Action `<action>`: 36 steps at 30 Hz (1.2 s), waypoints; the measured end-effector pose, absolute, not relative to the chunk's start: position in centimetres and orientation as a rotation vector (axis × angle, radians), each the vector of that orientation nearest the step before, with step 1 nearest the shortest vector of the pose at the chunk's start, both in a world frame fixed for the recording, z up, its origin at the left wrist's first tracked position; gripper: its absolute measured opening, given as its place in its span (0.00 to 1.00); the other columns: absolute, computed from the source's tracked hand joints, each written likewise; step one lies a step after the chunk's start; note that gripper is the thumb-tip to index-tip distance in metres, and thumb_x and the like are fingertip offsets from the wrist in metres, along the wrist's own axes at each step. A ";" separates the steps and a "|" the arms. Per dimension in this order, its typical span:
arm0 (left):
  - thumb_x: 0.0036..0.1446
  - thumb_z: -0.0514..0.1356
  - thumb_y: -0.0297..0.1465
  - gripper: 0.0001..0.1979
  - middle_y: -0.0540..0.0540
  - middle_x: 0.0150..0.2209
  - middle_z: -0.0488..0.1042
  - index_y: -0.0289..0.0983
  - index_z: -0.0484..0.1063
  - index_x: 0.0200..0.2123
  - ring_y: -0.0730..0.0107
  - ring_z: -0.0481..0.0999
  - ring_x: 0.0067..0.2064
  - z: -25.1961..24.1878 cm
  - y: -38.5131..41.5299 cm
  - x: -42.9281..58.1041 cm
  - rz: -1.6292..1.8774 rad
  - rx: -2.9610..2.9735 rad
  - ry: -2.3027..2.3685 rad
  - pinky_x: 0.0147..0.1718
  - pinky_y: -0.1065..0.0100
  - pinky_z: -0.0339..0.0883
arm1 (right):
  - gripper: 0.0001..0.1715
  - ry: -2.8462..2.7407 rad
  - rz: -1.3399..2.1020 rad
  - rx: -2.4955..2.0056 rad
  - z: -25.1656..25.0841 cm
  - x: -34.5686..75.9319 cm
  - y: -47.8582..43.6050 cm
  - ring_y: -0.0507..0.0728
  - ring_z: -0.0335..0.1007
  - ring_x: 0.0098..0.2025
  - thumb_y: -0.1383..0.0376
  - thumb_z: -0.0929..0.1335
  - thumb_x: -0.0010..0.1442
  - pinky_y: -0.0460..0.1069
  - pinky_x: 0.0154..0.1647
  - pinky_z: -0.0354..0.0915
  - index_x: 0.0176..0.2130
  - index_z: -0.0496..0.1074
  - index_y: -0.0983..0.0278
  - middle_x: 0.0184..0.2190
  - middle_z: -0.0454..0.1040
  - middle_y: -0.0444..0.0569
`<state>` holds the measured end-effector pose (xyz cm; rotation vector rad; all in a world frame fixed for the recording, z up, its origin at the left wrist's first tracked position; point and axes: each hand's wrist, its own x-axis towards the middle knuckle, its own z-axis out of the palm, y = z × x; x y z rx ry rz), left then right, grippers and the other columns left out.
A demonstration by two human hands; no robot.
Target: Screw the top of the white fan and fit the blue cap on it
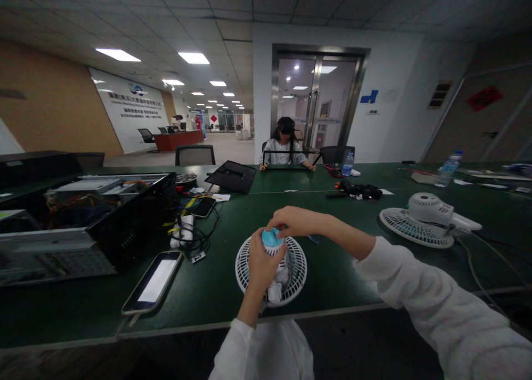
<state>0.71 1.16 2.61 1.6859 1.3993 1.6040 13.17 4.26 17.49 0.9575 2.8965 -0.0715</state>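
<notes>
A white electric fan (300, 269) lies grille-down on the green table in front of me. Its motor housing points up, topped by a light blue cap (271, 237). My left hand (261, 266) is wrapped around the housing just below the cap, thumb on the near right side. From the right, my right hand (302, 222) reaches over with bent fingers closed at the cap's upper edge. Whether the cap sits loose or fixed cannot be seen. The fan's lower neck is partly hidden behind my left wrist.
At left are an opened computer case (137, 225), a phone (153, 283) and tangled cables (210, 227). A second white fan (430, 211) lies at right. Across the table (199, 302), a person (285, 142) holds a dark frame (291, 168). Water bottles (348, 165) stand farther back.
</notes>
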 end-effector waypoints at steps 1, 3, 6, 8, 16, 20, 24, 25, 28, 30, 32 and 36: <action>0.45 0.65 0.33 0.27 0.43 0.45 0.68 0.36 0.61 0.48 0.59 0.68 0.49 2.6 1.2 0.7 1.603 1.685 1.396 0.49 0.55 0.62 | 0.19 2.883 -0.071 0.934 17.5 13.2 4.4 0.53 0.69 0.38 0.68 0.69 0.56 0.46 0.39 0.60 0.48 0.72 0.65 0.37 0.74 0.49; 0.45 0.65 0.33 0.27 0.43 0.45 0.67 0.36 0.60 0.48 0.58 0.68 0.49 2.5 1.2 0.7 1.596 1.687 1.391 0.50 0.55 0.62 | 0.17 2.860 -0.043 0.935 17.3 13.0 4.4 0.54 0.69 0.38 0.67 0.69 0.57 0.46 0.38 0.60 0.48 0.72 0.65 0.37 0.73 0.50; 0.45 0.64 0.33 0.27 0.43 0.45 0.67 0.37 0.60 0.49 0.58 0.68 0.49 2.5 1.2 0.7 1.585 1.685 1.392 0.50 0.55 0.62 | 0.15 2.849 0.028 0.958 17.0 12.6 4.3 0.56 0.69 0.40 0.64 0.69 0.57 0.46 0.36 0.59 0.45 0.73 0.64 0.38 0.73 0.50; 0.46 0.64 0.33 0.27 0.43 0.46 0.67 0.37 0.60 0.49 0.59 0.68 0.49 2.6 1.1 0.6 1.573 1.682 1.391 0.49 0.56 0.62 | 0.14 2.843 0.059 0.977 16.8 12.4 4.2 0.56 0.69 0.40 0.62 0.68 0.58 0.46 0.35 0.59 0.44 0.73 0.64 0.39 0.73 0.51; 0.46 0.64 0.34 0.26 0.43 0.46 0.67 0.37 0.60 0.49 0.59 0.67 0.49 2.9 1.0 0.6 1.535 1.672 1.399 0.49 0.56 0.61 | 0.14 2.804 0.082 1.077 16.5 12.1 3.7 0.56 0.70 0.41 0.60 0.68 0.58 0.45 0.33 0.59 0.44 0.71 0.64 0.39 0.74 0.50; 0.46 0.64 0.33 0.26 0.43 0.46 0.67 0.37 0.60 0.48 0.59 0.67 0.49 3.1 0.8 0.6 1.541 1.668 1.387 0.49 0.56 0.62 | 0.16 2.777 0.085 1.152 16.5 11.9 3.3 0.57 0.71 0.41 0.59 0.67 0.59 0.46 0.32 0.60 0.45 0.71 0.64 0.41 0.74 0.51; 0.46 0.64 0.33 0.26 0.43 0.46 0.67 0.37 0.60 0.49 0.59 0.68 0.49 3.2 0.6 0.7 1.534 1.663 1.389 0.48 0.56 0.62 | 0.16 2.762 0.093 1.191 16.5 11.7 3.0 0.58 0.71 0.42 0.59 0.67 0.59 0.46 0.33 0.61 0.45 0.71 0.64 0.42 0.74 0.51; 0.46 0.64 0.33 0.26 0.43 0.46 0.67 0.37 0.60 0.49 0.59 0.68 0.49 3.2 0.6 0.7 1.535 1.665 1.387 0.48 0.56 0.62 | 0.16 2.755 0.095 1.198 16.5 11.6 2.9 0.58 0.71 0.42 0.58 0.67 0.59 0.46 0.34 0.61 0.45 0.71 0.64 0.42 0.74 0.52; 0.46 0.64 0.33 0.26 0.43 0.46 0.67 0.37 0.60 0.49 0.59 0.68 0.49 2.9 0.8 0.6 1.553 1.675 1.376 0.49 0.56 0.62 | 0.16 2.726 0.108 1.223 16.7 11.3 2.7 0.59 0.71 0.44 0.58 0.66 0.59 0.47 0.35 0.62 0.45 0.71 0.64 0.43 0.74 0.52; 0.46 0.65 0.33 0.26 0.43 0.46 0.67 0.37 0.60 0.48 0.59 0.67 0.49 2.7 1.0 0.6 1.572 1.678 1.371 0.50 0.56 0.61 | 0.16 2.703 0.121 1.241 16.7 11.2 2.5 0.60 0.71 0.44 0.58 0.66 0.59 0.47 0.35 0.63 0.44 0.71 0.65 0.43 0.75 0.53; 0.45 0.65 0.33 0.26 0.43 0.46 0.67 0.37 0.60 0.48 0.59 0.67 0.50 2.6 1.0 0.6 1.584 1.679 1.366 0.50 0.55 0.61 | 0.16 2.695 0.129 1.255 16.7 11.1 2.5 0.60 0.72 0.44 0.58 0.66 0.60 0.48 0.36 0.63 0.44 0.71 0.65 0.43 0.75 0.53; 0.46 0.65 0.33 0.26 0.44 0.45 0.68 0.37 0.61 0.48 0.59 0.68 0.49 2.7 1.0 0.6 1.586 1.689 1.361 0.50 0.56 0.62 | 0.16 2.690 0.137 1.291 16.5 11.0 2.5 0.62 0.72 0.44 0.58 0.66 0.60 0.49 0.36 0.65 0.44 0.71 0.64 0.43 0.75 0.53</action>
